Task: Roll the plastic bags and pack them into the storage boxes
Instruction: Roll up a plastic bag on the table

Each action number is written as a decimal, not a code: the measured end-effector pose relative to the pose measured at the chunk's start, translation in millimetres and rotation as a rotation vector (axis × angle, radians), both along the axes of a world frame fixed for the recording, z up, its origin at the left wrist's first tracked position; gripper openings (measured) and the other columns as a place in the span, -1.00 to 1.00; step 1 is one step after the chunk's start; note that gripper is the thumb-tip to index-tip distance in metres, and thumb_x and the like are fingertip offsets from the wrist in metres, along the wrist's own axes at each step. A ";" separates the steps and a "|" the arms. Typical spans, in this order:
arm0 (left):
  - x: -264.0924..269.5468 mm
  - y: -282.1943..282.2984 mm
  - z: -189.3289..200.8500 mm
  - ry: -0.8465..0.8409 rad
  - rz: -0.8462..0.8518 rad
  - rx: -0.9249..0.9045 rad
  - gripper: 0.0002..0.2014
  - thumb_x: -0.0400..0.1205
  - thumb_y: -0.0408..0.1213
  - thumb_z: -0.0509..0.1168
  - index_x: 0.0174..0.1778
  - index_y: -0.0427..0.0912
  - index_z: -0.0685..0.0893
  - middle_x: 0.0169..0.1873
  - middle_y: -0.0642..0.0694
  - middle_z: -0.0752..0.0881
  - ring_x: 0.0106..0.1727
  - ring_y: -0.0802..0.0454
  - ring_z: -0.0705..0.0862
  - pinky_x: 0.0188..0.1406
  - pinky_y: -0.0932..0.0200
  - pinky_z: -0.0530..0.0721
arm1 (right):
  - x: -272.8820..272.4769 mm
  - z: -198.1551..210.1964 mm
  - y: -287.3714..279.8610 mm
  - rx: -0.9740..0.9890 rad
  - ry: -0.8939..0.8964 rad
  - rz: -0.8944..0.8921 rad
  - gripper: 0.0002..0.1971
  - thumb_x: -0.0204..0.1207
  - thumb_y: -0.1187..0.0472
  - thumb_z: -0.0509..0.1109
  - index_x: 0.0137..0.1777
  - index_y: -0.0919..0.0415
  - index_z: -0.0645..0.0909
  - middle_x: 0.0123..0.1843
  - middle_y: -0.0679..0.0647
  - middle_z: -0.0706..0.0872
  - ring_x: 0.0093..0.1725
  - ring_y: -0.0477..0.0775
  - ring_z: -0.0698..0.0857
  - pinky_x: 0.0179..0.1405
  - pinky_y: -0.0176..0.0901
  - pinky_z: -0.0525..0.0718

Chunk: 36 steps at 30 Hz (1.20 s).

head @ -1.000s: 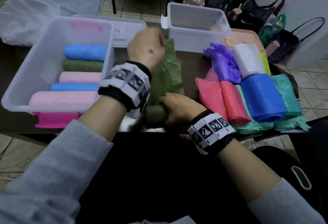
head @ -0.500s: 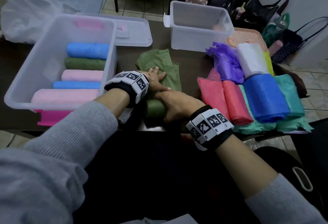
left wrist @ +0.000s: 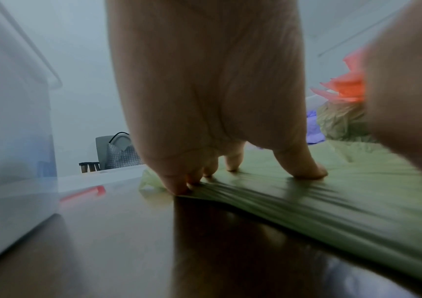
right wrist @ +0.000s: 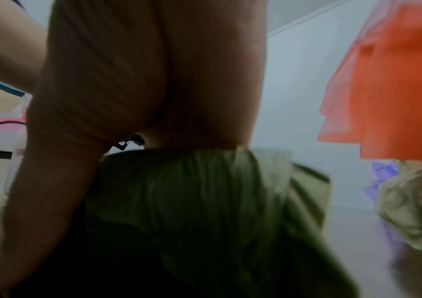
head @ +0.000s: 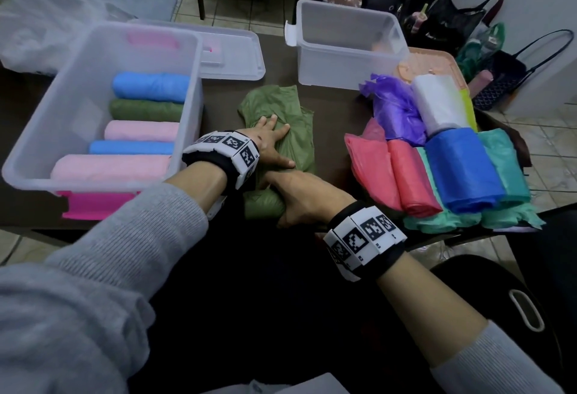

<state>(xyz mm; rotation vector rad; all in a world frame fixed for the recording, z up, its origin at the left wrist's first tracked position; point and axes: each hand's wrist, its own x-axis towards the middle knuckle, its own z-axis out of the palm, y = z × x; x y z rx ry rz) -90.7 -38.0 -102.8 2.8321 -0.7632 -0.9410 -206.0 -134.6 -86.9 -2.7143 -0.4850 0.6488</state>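
Left hand (head: 272,140) flat (fingers straight), right hand (head: 304,198) curled

We see a green bag (head: 292,131) flat on table center, near end rolled up. Large clear box (head: 40,131) at left w/ five rolls inside: blue, green, pink, blue, pink, far to near. Small clear box (head: 343,65) at far center. Colored bag pile (head: 459,168) at right.
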 end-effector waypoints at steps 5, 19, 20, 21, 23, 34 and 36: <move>2.8 -2.0 0.8 -0.004 0.019 -0.020 -0.06 0.55 0.21 0.27 0.67 0.00 -0.16 0.65 -0.15 -0.27 0.66 -0.12 -0.23 0.64 -0.15 -0.10 | -6.0 -3.3 -8.3 0.081 -0.055 -0.077 -0.41 0.13 0.14 0.67 0.13 0.19 0.49 0.10 0.13 0.62 0.11 0.17 0.62 -0.05 -0.14 0.49; -11.6 -1.7 45.0 -0.164 0.169 -0.320 -0.80 0.56 -0.23 0.42 0.05 -0.21 0.76 0.02 -0.16 0.76 0.03 -0.08 0.73 0.11 0.01 0.68 | 12.3 3.5 -26.4 0.211 -0.002 -0.178 -0.57 0.27 -0.07 0.61 0.00 0.18 0.63 -0.09 0.00 0.64 -0.08 -0.01 0.61 -0.29 -0.34 0.48; -13.4 -0.9 50.4 -0.108 0.192 -0.320 -0.86 0.56 -0.26 0.42 -0.04 -0.24 0.78 -0.17 -0.12 0.80 -0.14 -0.02 0.77 -0.03 0.05 0.73 | 14.1 3.4 -26.8 0.200 -0.012 -0.165 -0.58 0.30 -0.09 0.58 -0.01 0.22 0.66 -0.10 0.05 0.65 -0.09 0.02 0.61 -0.24 -0.30 0.53; -15.5 -0.2 54.4 -0.041 0.210 -0.314 -0.89 0.56 -0.28 0.42 -0.10 -0.25 0.78 -0.28 -0.09 0.80 -0.24 0.02 0.78 -0.10 0.06 0.76 | 16.4 2.4 -27.3 0.182 -0.024 -0.149 -0.56 0.33 -0.11 0.55 0.00 0.27 0.68 -0.08 0.13 0.64 -0.07 0.07 0.60 -0.14 -0.19 0.58; -21.4 1.3 60.1 0.056 0.240 -0.310 -0.91 0.57 -0.32 0.42 -0.13 -0.28 0.76 -0.31 -0.11 0.81 -0.26 0.04 0.80 -0.07 0.01 0.78 | 20.3 -0.6 -28.4 0.155 -0.028 -0.126 -0.53 0.39 -0.12 0.49 0.05 0.29 0.71 -0.05 0.22 0.63 -0.02 0.14 0.60 0.03 0.02 0.58; -44.8 23.9 63.9 0.054 0.177 -0.151 -0.70 0.46 -0.12 0.50 0.12 0.05 0.76 0.06 0.00 0.76 0.12 0.02 0.67 0.25 0.06 0.61 | 12.5 -14.4 -27.6 -0.025 -0.196 -0.244 -0.51 0.56 -0.24 0.18 0.29 0.11 0.50 0.29 0.10 0.56 0.37 0.12 0.37 0.31 0.05 0.27; -46.8 23.9 58.3 0.034 0.191 -0.162 -0.58 0.43 -0.11 0.53 0.22 0.03 0.71 0.16 -0.02 0.73 0.20 0.00 0.65 0.29 0.08 0.59 | 6.6 -12.9 -21.3 -0.165 -0.317 -0.224 -0.47 0.60 -0.23 0.11 0.40 0.10 0.45 0.35 0.11 0.48 0.39 0.15 0.33 0.34 0.04 0.26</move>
